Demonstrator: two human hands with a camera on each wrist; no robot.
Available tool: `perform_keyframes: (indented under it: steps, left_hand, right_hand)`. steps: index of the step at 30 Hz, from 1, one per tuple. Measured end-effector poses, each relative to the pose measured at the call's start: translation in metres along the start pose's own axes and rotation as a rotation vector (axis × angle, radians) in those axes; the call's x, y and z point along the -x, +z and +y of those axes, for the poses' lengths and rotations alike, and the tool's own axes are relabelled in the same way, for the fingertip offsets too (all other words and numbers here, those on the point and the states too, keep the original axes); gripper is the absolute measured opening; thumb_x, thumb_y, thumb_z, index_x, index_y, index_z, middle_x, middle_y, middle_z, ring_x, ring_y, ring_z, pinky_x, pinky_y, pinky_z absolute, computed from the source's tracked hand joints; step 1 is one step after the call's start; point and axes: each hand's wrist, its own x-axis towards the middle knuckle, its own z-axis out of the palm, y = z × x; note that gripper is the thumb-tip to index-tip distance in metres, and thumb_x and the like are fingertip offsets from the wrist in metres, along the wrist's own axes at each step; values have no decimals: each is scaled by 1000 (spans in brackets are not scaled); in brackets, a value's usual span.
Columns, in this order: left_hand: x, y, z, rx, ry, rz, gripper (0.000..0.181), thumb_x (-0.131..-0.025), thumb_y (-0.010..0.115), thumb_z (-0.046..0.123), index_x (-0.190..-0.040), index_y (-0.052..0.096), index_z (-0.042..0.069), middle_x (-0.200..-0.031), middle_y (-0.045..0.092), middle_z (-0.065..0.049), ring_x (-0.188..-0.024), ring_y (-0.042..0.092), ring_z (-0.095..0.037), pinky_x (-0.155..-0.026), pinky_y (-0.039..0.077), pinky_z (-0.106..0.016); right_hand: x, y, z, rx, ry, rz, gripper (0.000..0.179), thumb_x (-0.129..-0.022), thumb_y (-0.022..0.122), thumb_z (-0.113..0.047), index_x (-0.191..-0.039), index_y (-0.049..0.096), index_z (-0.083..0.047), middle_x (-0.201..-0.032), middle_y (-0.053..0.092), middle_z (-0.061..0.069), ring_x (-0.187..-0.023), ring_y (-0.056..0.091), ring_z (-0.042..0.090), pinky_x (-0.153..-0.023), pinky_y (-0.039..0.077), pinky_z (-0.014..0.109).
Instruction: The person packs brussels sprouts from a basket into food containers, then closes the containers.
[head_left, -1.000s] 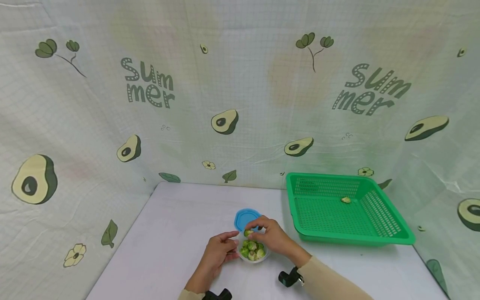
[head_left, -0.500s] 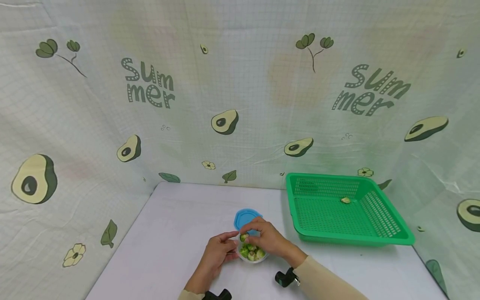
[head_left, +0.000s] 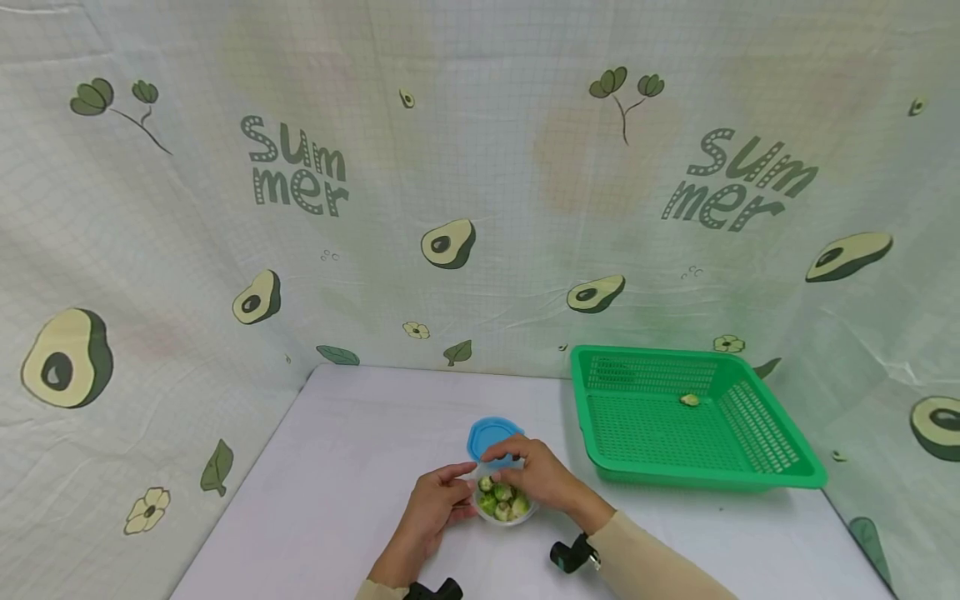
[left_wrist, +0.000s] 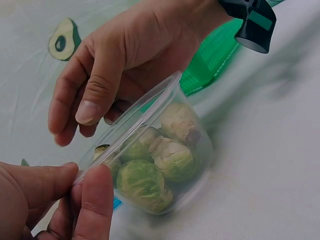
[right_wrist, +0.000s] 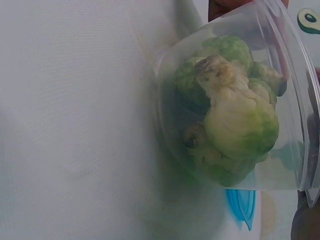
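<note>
A clear plastic tub (right_wrist: pixel 272 175) stands on the white table, holding several green Brussels sprouts (right_wrist: pixel 242 122). My left hand (head_left: pixel 441 504) pinches the tub's rim between thumb and fingers on its left side, plain in the left wrist view. Over the tub's far right side hovers my right hand (head_left: pixel 543 477). Its fingers point down, loosely bent, with nothing seen between thumb and fingertips (left_wrist: pixel 88 112). One sprout (head_left: pixel 486 483) lies among the others just below these fingertips. Part of the tub's far rim is hidden behind the right hand in the head view.
Behind the tub lies a blue lid (head_left: pixel 487 435), partly covered by the right hand. A green mesh basket (head_left: pixel 705 478) stands at the back right, with one pale sprout (head_left: pixel 689 400) in it. A printed cloth (head_left: pixel 390 167) hangs behind the table.
The right hand has moved slightly left over the tub and let go of a Brussels sprout, which now lies in the tub. The left hand has stayed at the rim.
</note>
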Motion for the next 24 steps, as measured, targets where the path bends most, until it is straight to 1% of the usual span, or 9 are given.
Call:
perform_keyframes:
  steps: [3, 6, 14, 16, 19, 24]
  left_hand:
    - [-1, 0, -1, 0, -5, 4, 43, -99, 70, 5, -141, 63, -4, -86, 63, -3, -76, 63, -12, -69, 66, -28]
    - [-2, 0, 0, -4, -5, 5, 44, -99, 70, 5, -142, 63, -4, -86, 62, -2, -76, 63, -12, -69, 66, -28]
    - [-2, 1, 2, -3, -10, 9, 43, -99, 70, 5, -141, 64, -4, -86, 63, -2, -76, 63, -12, -69, 65, -28]
    - [-2, 1, 2, -4, -13, 8, 43, -99, 70, 5, -141, 64, -3, -86, 62, -3, -76, 63, -12, -69, 65, -27]
    - [-1, 1, 2, -9, -13, 7, 42, -99, 70, 5, -140, 64, -3, -87, 62, -3, -76, 63, -12, -69, 65, -27]
    - [-1, 0, 1, -13, -17, 15, 42, -98, 71, 5, -139, 65, -2, -87, 63, -3, -76, 63, -12, -69, 66, -28]
  right_hand:
    - [-1, -1, 0, -17, -6, 13, 25, -98, 74, -8, -122, 77, -10, -121, 75, 3, -111, 63, 25, -96, 50, 38]
    - [-1, -2, -1, -36, -9, 22, 25, -98, 74, -9, -123, 77, -6, -120, 76, 6, -110, 63, 29, -94, 50, 33]
    - [0, -4, -2, -84, -13, 55, 29, -96, 78, -12, -123, 75, -1, -121, 75, 16, -110, 63, 41, -92, 52, 36]
    - [1, -5, -1, -91, -16, 63, 30, -96, 78, -13, -123, 75, -1, -122, 75, 18, -109, 63, 41, -91, 54, 35]
    - [2, -8, -1, -82, -32, 83, 29, -97, 77, -13, -123, 75, -1, -121, 74, 20, -105, 65, 37, -89, 57, 32]
    - [5, -15, -3, -68, -63, 136, 26, -98, 76, -15, -121, 76, -5, -119, 74, 19, -100, 68, 19, -86, 60, 30]
